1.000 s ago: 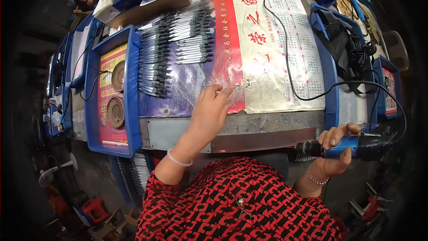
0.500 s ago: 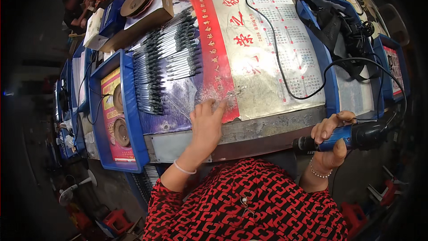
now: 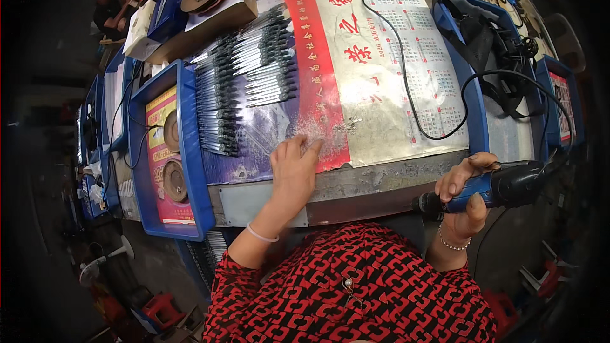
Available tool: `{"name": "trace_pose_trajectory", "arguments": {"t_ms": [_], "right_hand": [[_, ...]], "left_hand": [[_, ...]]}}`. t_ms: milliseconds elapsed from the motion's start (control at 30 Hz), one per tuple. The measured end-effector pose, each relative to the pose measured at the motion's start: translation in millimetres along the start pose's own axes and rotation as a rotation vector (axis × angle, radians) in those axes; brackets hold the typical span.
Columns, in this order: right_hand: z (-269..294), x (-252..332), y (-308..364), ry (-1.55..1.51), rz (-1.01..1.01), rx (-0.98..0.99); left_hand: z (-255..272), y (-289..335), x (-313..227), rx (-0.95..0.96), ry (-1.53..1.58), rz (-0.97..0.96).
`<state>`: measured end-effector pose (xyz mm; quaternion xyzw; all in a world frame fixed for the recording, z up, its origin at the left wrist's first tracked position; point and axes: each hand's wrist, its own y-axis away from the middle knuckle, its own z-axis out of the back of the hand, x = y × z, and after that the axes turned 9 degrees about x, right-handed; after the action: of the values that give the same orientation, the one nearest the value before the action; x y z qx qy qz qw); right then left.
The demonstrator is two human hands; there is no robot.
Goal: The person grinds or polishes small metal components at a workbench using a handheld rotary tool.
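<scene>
My left hand [image 3: 293,168] rests palm down at the near edge of a large printed calendar sheet [image 3: 394,111]. Its fingertips touch a worn, speckled patch on the red band, and a gap shows between thumb and fingers. Small dark bits [image 3: 348,126] lie just beyond them; their kind is too small to tell. In my right hand [image 3: 460,194] is a corded blue and black power screwdriver [image 3: 489,192], held sideways with its nose to the left, over the bench's front edge. Left on the sheet lie rows of slender pen-like silver pieces [image 3: 218,98] with dark ends.
A blue tray [image 3: 202,184] with round brown discs stands left. Another blue tray [image 3: 478,133] on the right holds black straps and cables. A black cord [image 3: 406,76] crosses the calendar. A cardboard box [image 3: 244,3] sits at the back left. Another person [image 3: 111,13] sits far left.
The view has shifted slightly, so the bench things appear further right. My left hand has slid a little left and nearer along the sheet. My right hand still holds the power screwdriver.
</scene>
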<state>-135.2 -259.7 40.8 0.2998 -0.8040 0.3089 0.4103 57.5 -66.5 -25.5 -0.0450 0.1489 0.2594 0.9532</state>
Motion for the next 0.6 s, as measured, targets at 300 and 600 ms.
{"name": "trace_pose_trajectory", "arguments": {"t_ms": [300, 600], "right_hand": [[-15.0, -4.3, -2.0, -0.008, -0.054, -0.025], [-13.1, -7.7, -0.7, 0.038, -0.075, 0.059]], "left_hand": [[-2.6, 9.7, -1.0, -0.032, 0.048, -0.025], [-4.4, 10.7, -10.8, -0.026, 0.078, -0.034]]}}
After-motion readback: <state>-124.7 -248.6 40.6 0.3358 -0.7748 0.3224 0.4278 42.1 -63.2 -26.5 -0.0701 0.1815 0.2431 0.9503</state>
